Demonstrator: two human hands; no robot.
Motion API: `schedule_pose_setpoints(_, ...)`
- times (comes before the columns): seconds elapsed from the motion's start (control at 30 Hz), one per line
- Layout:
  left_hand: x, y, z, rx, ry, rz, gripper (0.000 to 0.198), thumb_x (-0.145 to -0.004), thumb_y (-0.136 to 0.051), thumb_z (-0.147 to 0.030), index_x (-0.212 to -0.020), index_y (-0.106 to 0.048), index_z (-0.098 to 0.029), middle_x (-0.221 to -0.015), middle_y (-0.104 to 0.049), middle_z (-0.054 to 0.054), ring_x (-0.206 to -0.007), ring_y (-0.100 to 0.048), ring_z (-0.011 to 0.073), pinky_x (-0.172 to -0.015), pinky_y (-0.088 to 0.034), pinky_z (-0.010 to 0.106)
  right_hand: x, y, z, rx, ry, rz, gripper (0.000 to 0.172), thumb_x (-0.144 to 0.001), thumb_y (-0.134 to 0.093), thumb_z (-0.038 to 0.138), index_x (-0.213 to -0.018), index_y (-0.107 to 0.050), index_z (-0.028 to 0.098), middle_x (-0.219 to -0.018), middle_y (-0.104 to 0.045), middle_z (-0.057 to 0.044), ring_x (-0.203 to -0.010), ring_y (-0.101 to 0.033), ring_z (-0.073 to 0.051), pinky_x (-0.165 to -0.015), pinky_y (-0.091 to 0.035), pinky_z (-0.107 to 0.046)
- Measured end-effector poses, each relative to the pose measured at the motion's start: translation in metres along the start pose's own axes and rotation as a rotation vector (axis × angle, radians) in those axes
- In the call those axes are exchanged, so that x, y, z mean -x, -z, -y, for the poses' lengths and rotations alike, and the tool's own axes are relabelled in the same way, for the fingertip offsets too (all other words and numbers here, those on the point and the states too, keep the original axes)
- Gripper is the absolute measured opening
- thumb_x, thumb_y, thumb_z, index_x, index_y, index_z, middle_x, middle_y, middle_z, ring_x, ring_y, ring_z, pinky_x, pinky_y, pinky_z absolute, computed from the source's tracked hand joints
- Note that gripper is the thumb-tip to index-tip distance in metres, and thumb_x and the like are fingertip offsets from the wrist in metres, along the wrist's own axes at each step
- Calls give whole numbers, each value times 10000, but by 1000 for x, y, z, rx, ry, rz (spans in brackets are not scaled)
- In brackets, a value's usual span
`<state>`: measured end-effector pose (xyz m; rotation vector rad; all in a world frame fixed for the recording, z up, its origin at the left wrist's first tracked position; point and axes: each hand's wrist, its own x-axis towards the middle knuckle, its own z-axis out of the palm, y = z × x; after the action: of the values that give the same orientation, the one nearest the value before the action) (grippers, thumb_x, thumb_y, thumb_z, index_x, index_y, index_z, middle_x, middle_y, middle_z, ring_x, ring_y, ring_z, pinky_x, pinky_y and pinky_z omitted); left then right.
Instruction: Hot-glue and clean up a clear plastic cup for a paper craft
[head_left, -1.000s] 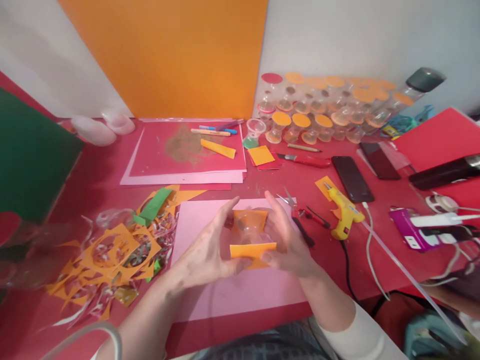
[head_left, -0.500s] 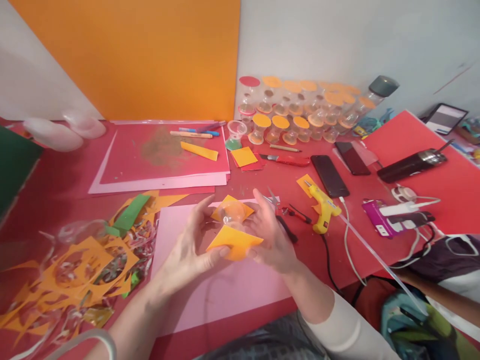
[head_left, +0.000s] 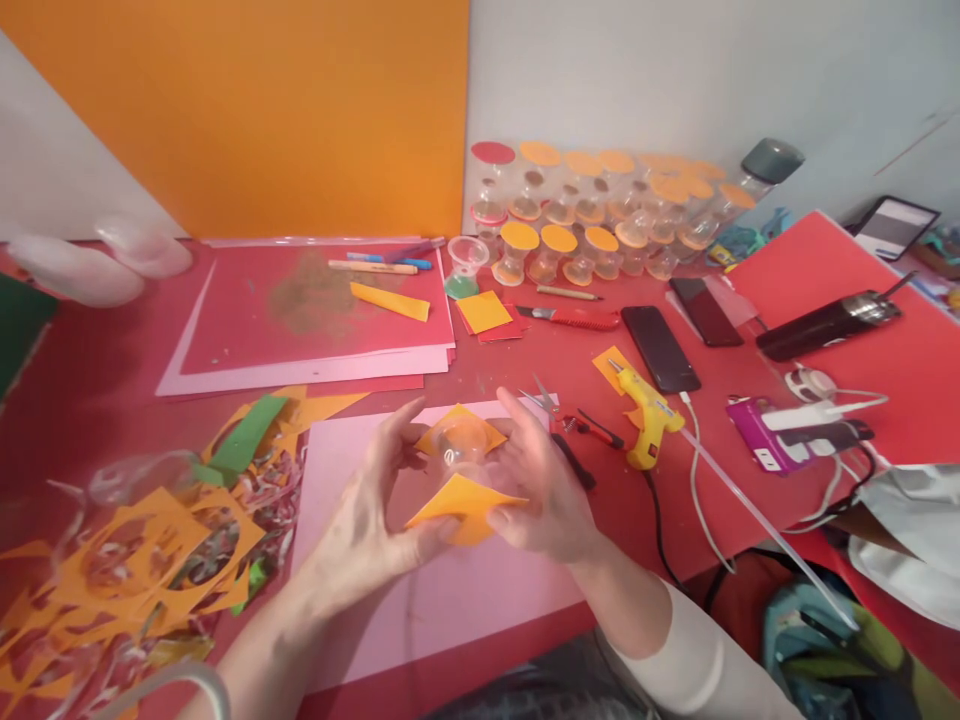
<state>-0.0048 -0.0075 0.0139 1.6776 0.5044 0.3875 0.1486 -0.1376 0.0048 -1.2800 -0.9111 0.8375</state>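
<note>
Both of my hands hold a clear plastic hourglass piece [head_left: 461, 460] with an orange paper square on each end, above a pink paper sheet [head_left: 442, 590]. My left hand [head_left: 375, 510] cups it from the left, fingers partly spread and the thumb under the near orange square [head_left: 463, 502]. My right hand [head_left: 536, 480] grips it from the right with curled fingers. The piece is tilted, its far orange square [head_left: 459, 428] facing away.
Scissors [head_left: 570, 418] and a yellow glue gun [head_left: 643, 412] lie right of my hands. Orange paper scraps [head_left: 150, 540] pile up at left. Several finished hourglass pieces [head_left: 592, 215] stand at the back. Two phones [head_left: 660, 348], a red knife [head_left: 574, 318] and cables [head_left: 806, 420] lie to the right.
The hourglass piece has been turned from level to tilted between my hands. The view has swung to the right.
</note>
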Motion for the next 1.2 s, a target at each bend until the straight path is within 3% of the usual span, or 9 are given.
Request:
schedule_pose_setpoints(0.13, 2, -2, 1, 40, 25, -4, 912, -787, -735, -542, -1528, -243, -337, -1355, -487, 121, -1216, -517, 336, -1055, -409, 551, -2, -3, 2, -136, 31, -15, 955, -773, -723, 623, -1505, -191, 314, -1253, -564, -122, -1178, -613, -294, -996, -512, -521)
schedule_pose_setpoints(0.27, 2, -8, -1, 94, 77, -4, 969, -750, -780, -516, -1530, -230, -353, -1457, -443, 132, -1316, -475, 371, -1020, -471, 511, -3, -3, 8, -154, -32, 5, 964, -770, -737, 590, -1516, -185, 329, -1306, -558, -123, -1208, -608, -287, -999, -521, -500)
schedule_pose_setpoints(0.4, -1, -11, -5, 118, 77, -36, 930, -756, -769, -507, -1515, -263, -326, -1428, -483, 138, -1300, -495, 368, -961, -518, 479, -4, -2, 14, -164, -87, 14, 1006, -739, -749, 625, -1528, -193, 340, -1380, -504, -142, -1218, -606, -303, -1003, -524, -516)
schedule_pose_setpoints(0.73, -2, -9, -12, 15, 84, -42, 899, -751, -746, -525, -1491, -297, -280, -1403, -529, 138, -1222, -556, 340, -1006, -488, 501, -1, -3, 15, -173, -132, 15, 1016, -721, -762, 644, -1530, -222, 352, -1390, -533, -147, -1213, -621, -320, -965, -550, -513)
schedule_pose_setpoints(1.0, -2, -9, -11, -3, 97, -52, 923, -737, -751, -556, -1498, -300, -293, -1353, -518, 131, -1173, -558, 337, -844, -566, 425, 0, -2, 13, -217, -114, 58, 978, -749, -765, 605, -1527, -212, 395, -1393, -547, -118, -1197, -635, -292, -891, -588, -462)
schedule_pose_setpoints(1.2, 1, -8, 0, 40, 32, -28, 859, -804, -729, -501, -1517, -276, -344, -1445, -464, 110, -1225, -542, 319, -974, -520, 455, 0, 0, 5, -230, -59, 64, 952, -766, -782, 541, -1517, -226, 356, -1394, -534, -126, -1260, -583, -299, -969, -542, -512)
